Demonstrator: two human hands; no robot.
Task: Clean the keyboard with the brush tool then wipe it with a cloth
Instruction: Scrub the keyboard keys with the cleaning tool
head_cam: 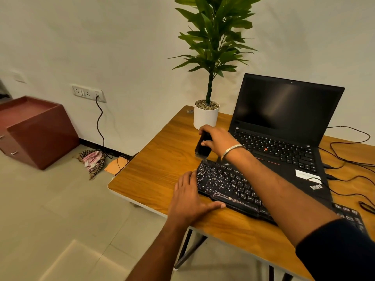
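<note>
A plain off-white wall (121, 37) is running behind a wooden table (162, 159) on dark metal legs. Pale floor tiles (60, 209) are catching soft light. A reddish-brown cabinet (38, 130) is standing near the wall at the left, and a black cable (99, 126) is hanging from a wall socket (89, 93) down to a checked rag (93, 161) lying crumpled on the floor.

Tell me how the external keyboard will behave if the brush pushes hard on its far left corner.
The keyboard looks thin and light, so it would probably slide on the smooth wooden table. The left hand, flat against its near-left edge, should brace it. It looks stiff and unlikely to flex.
</note>
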